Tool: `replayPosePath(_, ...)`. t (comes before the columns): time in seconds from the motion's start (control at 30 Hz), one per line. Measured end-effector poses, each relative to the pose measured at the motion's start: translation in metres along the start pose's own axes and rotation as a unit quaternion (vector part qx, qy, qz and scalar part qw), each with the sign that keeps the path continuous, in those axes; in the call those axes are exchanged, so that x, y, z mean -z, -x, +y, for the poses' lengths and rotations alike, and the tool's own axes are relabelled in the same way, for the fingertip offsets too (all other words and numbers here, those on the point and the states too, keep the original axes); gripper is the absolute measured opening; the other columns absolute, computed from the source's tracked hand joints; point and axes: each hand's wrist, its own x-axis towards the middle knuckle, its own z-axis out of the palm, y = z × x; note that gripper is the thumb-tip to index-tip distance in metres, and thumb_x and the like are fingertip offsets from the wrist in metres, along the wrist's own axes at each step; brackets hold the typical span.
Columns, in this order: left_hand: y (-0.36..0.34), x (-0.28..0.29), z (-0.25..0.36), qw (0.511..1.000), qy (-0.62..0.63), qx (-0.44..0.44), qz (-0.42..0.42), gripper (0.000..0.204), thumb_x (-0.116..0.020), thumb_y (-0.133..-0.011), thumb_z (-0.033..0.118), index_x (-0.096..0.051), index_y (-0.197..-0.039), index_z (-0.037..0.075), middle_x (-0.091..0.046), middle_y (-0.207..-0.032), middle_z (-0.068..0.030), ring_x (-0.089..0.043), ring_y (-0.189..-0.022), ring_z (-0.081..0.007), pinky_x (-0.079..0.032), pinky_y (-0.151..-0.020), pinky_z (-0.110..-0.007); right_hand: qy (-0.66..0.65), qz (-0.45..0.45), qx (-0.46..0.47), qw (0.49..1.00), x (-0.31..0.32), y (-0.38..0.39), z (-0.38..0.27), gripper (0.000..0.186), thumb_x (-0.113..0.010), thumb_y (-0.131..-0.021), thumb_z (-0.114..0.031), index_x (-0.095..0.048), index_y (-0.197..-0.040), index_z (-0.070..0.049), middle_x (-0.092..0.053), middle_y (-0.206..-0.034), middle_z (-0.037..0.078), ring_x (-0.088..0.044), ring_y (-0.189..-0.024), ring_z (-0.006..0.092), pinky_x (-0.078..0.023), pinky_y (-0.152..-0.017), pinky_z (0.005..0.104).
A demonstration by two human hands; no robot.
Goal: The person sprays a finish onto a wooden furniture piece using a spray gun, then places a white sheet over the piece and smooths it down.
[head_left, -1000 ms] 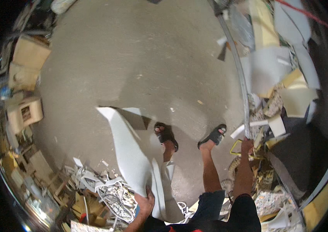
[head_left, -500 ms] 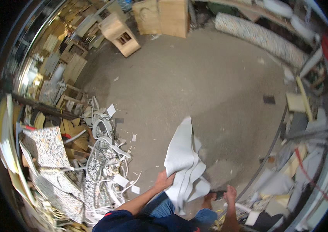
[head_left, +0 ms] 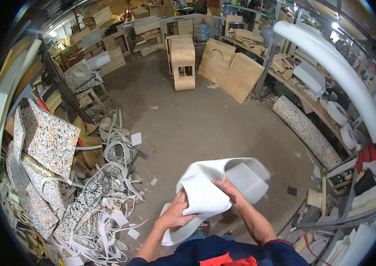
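Observation:
A pliable white foam sheet hangs bent and folded in front of my body, above the floor. My left hand grips its left side, the fingers curled over a fold. On the right, my right hand is closed on the sheet near its middle fold. The sheet's far right end curves out past my right hand and is blurred by motion. Part of the sheet hangs below my left hand, close to my legs and one sandalled foot.
White foam offcuts and speckled foam sheets are heaped at the left. Ahead stands a wooden cabinet beside leaning wooden panels. A speckled foam roll lies along the right under a shelf; a long white roll arches above.
My right hand has come in from the lower right and taken hold of the sheet. The sheet is now raised and spread rightward. The view has tilted up toward the room.

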Motion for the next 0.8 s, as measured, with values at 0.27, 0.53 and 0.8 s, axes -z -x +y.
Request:
replayPosePath(0.27,-0.049,0.023,-0.060,0.939,0.076,0.206,0.263,0.111,-0.090,-0.059,0.028,-0.030,-0.146,-0.004,-0.029,-0.150,-0.0280,-0.027,-0.143,-0.0401,-0.028,-0.117,-0.047,0.236,-0.192,0.007,0.953,-0.057,-0.109,-0.041,0.072,-0.050,-0.100,-0.051,-0.038,-0.146,0.003,-0.049,-0.140,0.017,-0.042,-0.131,0.0219,-0.035,-0.110,0.0339)
replayPosePath(0.53,-0.197,0.091,-0.174,0.947,-0.076,0.210,0.232,0.102,-0.085,-0.065,0.033,-0.033,-0.144,-0.004,-0.030,-0.146,-0.0348,-0.029,-0.136,-0.0545,-0.028,-0.115,-0.055,0.307,-0.300,-0.014,0.903,-0.046,-0.298,-0.127,0.083,-0.078,-0.080,-0.044,-0.044,-0.141,0.001,-0.054,-0.133,0.016,-0.049,-0.122,0.0243,-0.039,-0.106,0.0369)
replayPosePath(0.8,-0.265,0.216,-0.255,0.893,0.117,0.247,0.357,0.128,-0.094,-0.051,0.026,-0.020,-0.152,-0.002,-0.020,-0.158,-0.0266,-0.021,-0.147,-0.0361,-0.023,-0.118,-0.046,0.306,-0.316,0.059,0.896,-0.069,-0.466,-0.219,0.072,-0.076,-0.081,-0.046,-0.055,-0.130,0.002,-0.059,-0.119,0.018,-0.055,-0.112,0.0280,-0.045,-0.094,0.0401)
